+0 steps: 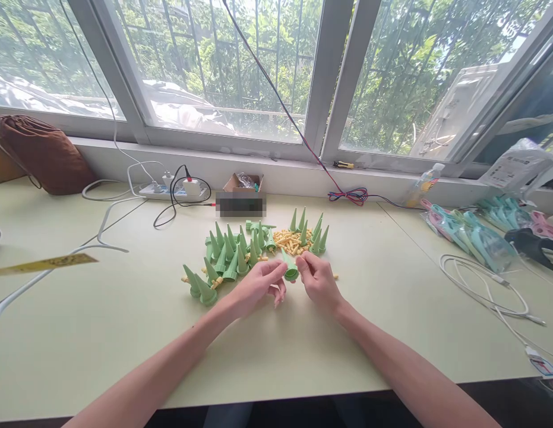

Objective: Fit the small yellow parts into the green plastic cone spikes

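A green plastic cone [290,270] is tilted between my hands, its open wide end toward me. My left hand [264,280] pinches it from the left with thumb and fingers. At its right side my right hand [318,278] is closed, fingertips against the cone's edge; whatever small piece they may hold is hidden. Behind my hands lies a heap of small yellowish pegs [289,241]. Several more green cones [230,268] stand close together on the left, some with yellowish pieces at their bases. Another group of green cones [319,236] stands right of the heap.
A small cardboard box [243,181], a power strip [169,189] and a brown bag [44,156] line the back of the table. On the right are bagged pastel plastic items [476,235], a bottle [425,185] and coiled white cables [485,285]. Yellow tape [44,264] shows at left.
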### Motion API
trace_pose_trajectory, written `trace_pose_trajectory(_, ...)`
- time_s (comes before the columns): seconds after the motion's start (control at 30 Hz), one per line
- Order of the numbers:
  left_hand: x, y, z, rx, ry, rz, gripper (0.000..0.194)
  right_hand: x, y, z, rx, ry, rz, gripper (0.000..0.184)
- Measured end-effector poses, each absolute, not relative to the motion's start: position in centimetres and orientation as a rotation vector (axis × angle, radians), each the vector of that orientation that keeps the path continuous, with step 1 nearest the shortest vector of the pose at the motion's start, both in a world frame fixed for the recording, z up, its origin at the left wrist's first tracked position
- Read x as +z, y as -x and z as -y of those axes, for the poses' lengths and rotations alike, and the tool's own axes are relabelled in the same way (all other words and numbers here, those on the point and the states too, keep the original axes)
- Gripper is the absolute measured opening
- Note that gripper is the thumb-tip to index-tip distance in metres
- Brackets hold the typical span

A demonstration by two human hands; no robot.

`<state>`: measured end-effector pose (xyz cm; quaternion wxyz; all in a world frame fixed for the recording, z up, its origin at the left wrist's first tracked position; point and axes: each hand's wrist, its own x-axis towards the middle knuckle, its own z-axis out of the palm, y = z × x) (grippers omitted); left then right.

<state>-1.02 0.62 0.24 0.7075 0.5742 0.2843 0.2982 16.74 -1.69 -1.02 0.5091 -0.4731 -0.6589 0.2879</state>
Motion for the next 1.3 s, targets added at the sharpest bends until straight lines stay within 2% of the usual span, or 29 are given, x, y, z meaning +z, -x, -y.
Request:
trace_pose_trajectory(0.37,0.3,0.9,-0.3,0.766,-1.636,-0.823,0.031,-0.7,-16.6,1.6,0.687,1.175,1.586,0.043)
trace_pose_trajectory(0.6,-0.4,0.5,0.0,1.02,-1.994,-0.96,0.024,-0.8,-16.7,1.6,0.692,1.196,1.583,0.045)
trace_pose_trajectory(0.73,-0.7,0.6,-0.1,1.049,-2.192,-0.984,0.018,-0.9,-16.7,1.6,0.704,1.203,1.594,0.046)
trace_pose_trajectory(0.9,-0.7,0.6,-0.2,1.068,-2.211,-0.986,0.013,-0.9,-16.6,1.6,0.712,1.209,1.582,0.045)
trace_pose_trajectory(1.0,-0.4,0.4,-0.2,1.056,-2.088,-1.031,0.017,-0.9,-16.6,1.6,0.708,1.214,1.558,0.044)
trace_pose_trajectory(1.1,0.1,0.4,-0.2,0.994,-1.839,-1.072,0.029,-0.9,-16.8,1.4,0.711,1.208,1.518,0.043)
trace_pose_trajectory(1.3,0.4,0.5,-0.7,0.728,-1.415,-0.926,0.05,-0.9,-16.9,1.3,0.719,1.183,1.513,0.043)
